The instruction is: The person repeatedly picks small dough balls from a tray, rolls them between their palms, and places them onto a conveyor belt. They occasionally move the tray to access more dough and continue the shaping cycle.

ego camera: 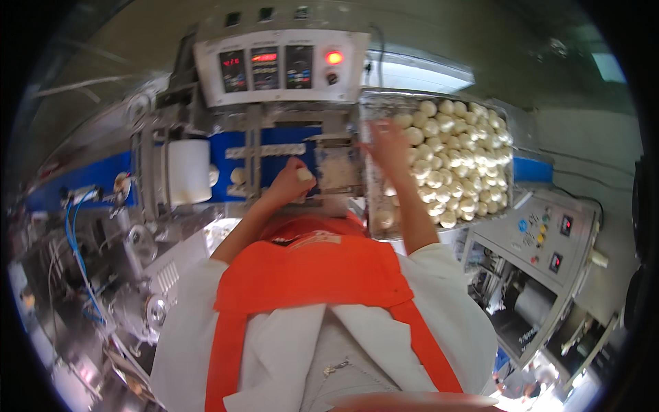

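Note:
My left hand [288, 181] is closed around a pale dough piece [305, 174], just above the near side of a blue conveyor belt [221, 147]. A flour-dusted metal plate [337, 170] lies to the right of that hand. My right hand [388, 147], blurred, reaches over the left part of a metal tray [378, 203]. Its fingers look spread and no item shows in them, though its underside is hidden. Many round, pale dough balls [453, 154] are heaped in the tray, mostly right of my right forearm.
A white roller [189, 172] spans the belt at left. Behind the belt stands a control panel [280, 69] with a lit red lamp. Metal machinery with blue hoses [77, 242] fills the lower left. Another machine's control panel [535, 239] stands at right.

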{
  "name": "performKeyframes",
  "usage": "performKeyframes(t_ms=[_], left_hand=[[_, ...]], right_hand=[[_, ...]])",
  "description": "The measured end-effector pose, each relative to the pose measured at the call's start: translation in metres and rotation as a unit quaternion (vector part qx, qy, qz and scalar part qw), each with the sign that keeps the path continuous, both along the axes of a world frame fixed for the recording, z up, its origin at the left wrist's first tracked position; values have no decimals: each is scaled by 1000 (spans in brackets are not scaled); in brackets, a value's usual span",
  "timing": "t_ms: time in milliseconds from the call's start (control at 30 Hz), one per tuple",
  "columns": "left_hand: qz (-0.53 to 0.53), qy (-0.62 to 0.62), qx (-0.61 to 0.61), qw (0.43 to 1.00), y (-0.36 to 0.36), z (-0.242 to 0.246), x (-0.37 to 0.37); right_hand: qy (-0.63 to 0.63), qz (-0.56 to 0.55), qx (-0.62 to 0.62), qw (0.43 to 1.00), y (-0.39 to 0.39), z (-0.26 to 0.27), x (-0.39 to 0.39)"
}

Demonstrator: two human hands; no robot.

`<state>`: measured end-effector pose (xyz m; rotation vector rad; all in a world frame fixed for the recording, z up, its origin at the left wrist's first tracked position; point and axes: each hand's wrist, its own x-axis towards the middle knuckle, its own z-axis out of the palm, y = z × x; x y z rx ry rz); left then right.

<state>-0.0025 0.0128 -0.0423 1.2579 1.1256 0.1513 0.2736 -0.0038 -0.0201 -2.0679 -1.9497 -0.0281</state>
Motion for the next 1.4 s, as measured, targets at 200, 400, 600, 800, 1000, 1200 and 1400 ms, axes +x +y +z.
performKeyframes(t_ms=[200, 400, 600, 800, 1000, 1200, 1400], left_hand=[[-168, 203, 508, 820, -3, -31, -7], [39, -177, 10, 983, -4, 5, 26], [22, -75, -21, 997, -2, 3, 13], [-152, 164, 405, 887, -10, 4, -13], [54, -255, -12, 965, -31, 22, 49], [-18, 13, 173, 985, -24, 1, 25], [-34, 12, 316, 948, -42, 5, 12]], right_hand=[[155, -49, -37, 986, -19, -9, 57], [372, 31, 115, 921, -42, 36, -17], [218, 108, 34, 969, -33, -4, -20], [74, 79, -57, 993, -23, 0, 19], [419, 48, -68, 904, -69, 23, -36], [324, 104, -43, 939, -73, 32, -26], [497, 18, -85, 863, -75, 23, -38]])
